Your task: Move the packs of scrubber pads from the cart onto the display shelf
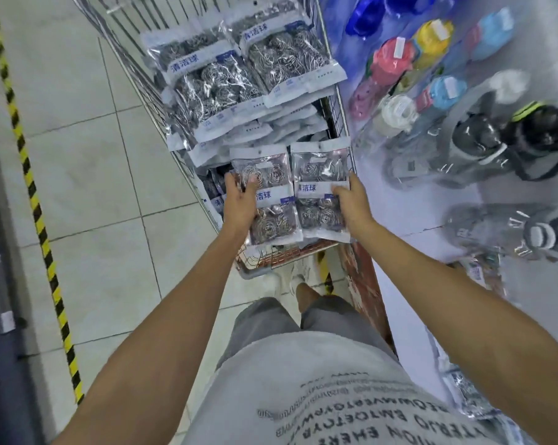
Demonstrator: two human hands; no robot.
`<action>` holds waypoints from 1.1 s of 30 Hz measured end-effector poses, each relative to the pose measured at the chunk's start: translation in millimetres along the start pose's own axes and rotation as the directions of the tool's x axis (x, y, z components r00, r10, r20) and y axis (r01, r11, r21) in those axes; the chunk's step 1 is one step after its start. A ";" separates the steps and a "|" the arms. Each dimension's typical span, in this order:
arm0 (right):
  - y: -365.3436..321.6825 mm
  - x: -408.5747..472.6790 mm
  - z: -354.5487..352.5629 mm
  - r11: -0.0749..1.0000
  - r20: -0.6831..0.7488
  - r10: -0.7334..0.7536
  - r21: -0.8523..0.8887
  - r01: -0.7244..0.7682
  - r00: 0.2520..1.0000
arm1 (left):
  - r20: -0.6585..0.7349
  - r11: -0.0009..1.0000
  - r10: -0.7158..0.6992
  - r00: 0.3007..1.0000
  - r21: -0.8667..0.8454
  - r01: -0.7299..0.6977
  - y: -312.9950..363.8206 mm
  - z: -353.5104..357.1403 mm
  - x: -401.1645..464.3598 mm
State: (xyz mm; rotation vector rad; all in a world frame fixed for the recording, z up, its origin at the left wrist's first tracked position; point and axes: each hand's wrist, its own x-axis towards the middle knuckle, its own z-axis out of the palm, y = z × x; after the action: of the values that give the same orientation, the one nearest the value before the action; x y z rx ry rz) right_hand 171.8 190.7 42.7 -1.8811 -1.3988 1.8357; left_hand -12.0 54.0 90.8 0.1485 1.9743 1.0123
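Two packs (293, 191) | long axis away | hands: left (241, 200), right (353, 200) each gripping one

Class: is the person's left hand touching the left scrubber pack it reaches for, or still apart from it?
Touching. The head view shows the left hand with fingers curled over the left scrubber pack.

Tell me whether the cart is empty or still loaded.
Still loaded. Packs of scrubber pads are piled high in the cart, beyond the two packs the hands hold.

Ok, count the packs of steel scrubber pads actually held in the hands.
2. The left hand grips the left clear pack of steel scrubbers; the right hand grips the right clear pack. More may be hidden behind them.
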 end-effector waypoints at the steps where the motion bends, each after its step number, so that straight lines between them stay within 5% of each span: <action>1: -4.4 -10.3 -1.8 1.000 0.002 0.002 0.022 -0.002 1.000 | 0.006 1.000 0.027 1.000 -0.009 -0.027 -1.1 -4.6 -4.5; 9: -4.4 -119.7 -27.9 0.877 -0.106 0.042 0.481 0.014 0.993 | 0.123 0.986 0.163 0.979 -0.049 -0.158 4.0 -48.5 -62.7; 19: 86.8 -274.9 -60.2 0.685 -0.328 0.059 0.700 0.201 0.943 | 0.388 0.969 0.179 0.904 0.090 -0.230 -4.7 -38.3 -132.2; 25: 176.1 -348.1 -93.0 0.596 -0.390 0.197 0.776 0.206 0.900 | 0.617 0.968 0.071 0.784 0.147 -0.203 -20.8 3.3 -187.6; 33: 317.1 -449.4 -140.5 0.484 -0.451 0.333 0.835 0.260 0.828 | 0.839 0.883 0.010 0.544 0.249 -0.399 -76.4 75.4 -293.2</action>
State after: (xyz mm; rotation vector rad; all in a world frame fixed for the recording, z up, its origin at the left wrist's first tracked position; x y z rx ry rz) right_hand 533.4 -227.0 173.3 -1.5868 -0.0714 1.3333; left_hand 241.3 -85.4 208.9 0.9596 1.2394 0.4616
